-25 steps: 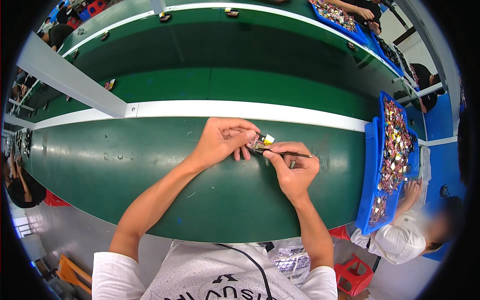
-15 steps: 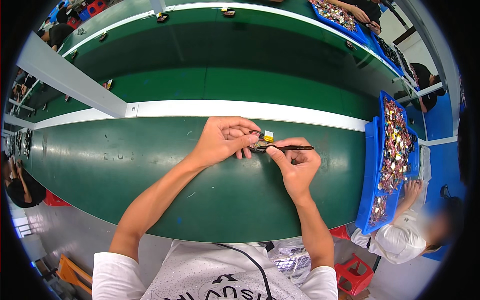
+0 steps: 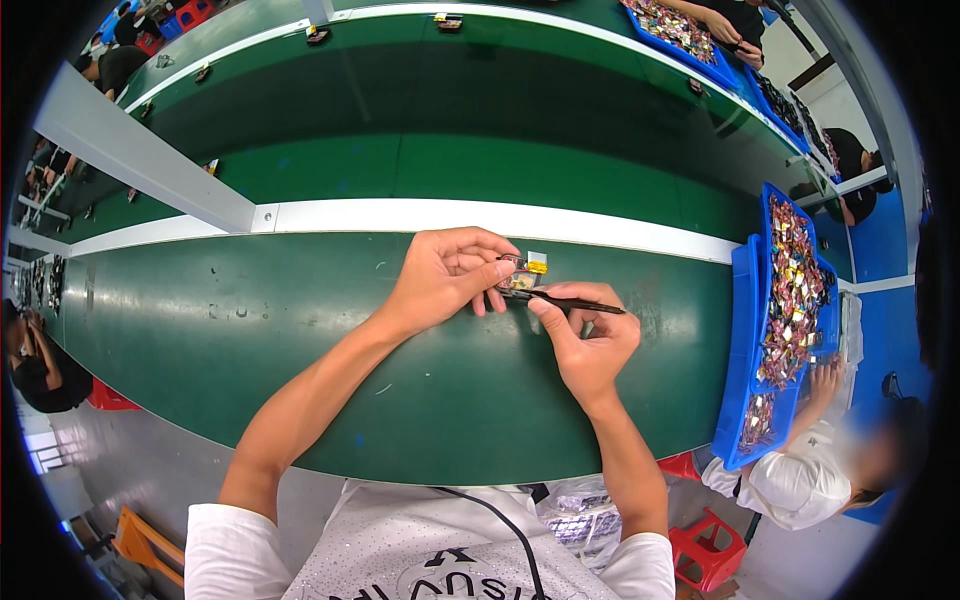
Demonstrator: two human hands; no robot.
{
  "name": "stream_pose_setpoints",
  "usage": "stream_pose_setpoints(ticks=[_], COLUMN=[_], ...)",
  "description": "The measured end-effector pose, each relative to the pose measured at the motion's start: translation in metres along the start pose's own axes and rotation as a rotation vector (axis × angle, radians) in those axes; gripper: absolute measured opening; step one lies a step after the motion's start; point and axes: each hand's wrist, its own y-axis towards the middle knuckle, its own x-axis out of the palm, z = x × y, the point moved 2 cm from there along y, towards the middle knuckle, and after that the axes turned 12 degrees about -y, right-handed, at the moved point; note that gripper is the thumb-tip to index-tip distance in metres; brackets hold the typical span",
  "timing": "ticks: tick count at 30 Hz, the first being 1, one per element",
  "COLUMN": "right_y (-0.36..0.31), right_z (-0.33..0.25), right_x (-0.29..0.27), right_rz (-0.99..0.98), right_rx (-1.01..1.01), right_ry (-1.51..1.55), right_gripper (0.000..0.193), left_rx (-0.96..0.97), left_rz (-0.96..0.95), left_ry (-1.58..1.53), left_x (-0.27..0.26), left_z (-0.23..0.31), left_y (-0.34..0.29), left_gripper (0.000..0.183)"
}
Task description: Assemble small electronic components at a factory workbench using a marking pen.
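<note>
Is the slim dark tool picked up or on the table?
Picked up: the slim dark tool sits pinched in the right hand.

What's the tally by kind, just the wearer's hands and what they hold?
Hands: 2 (left hand, right hand)
Thin black tool: 1, in the right hand
Small gadget: 1, in the left hand
Total: 4

A red stool (image 3: 710, 542) stands on the grey floor (image 3: 165, 455).
</note>
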Motion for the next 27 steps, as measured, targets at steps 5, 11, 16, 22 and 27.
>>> stream_pose_setpoints(ticks=[5,11,16,22,27], right_y=[0.001,0.001,0.003,0.006,0.006], right_z=[-0.001,-0.002,-0.004,-0.011,-0.011], right_x=[0.0,0.001,-0.002,-0.003,-0.004], right_rz=[0.004,0.001,-0.044,-0.067,-0.052], right_rx=[-0.054,-0.082,-0.186,-0.382,-0.318], right_ry=[-0.012,-0.005,-0.058,-0.17,-0.158], right_gripper=[0.013,0.012,0.012,0.012,0.012], left_rx=[-0.014,-0.02,-0.048,-0.086,-0.071], left_rz=[0.008,-0.001,0.021,0.035,-0.006], left_ry=[-0.02,-0.025,0.021,0.041,0.066], left_x=[0.002,0.003,0.005,0.006,0.006], left_z=[0.001,0.001,0.0,-0.001,0.001], left_y=[-0.001,0.0,0.0,0.002,0.002], left_gripper=[0.019,0.019,0.017,0.017,0.022])
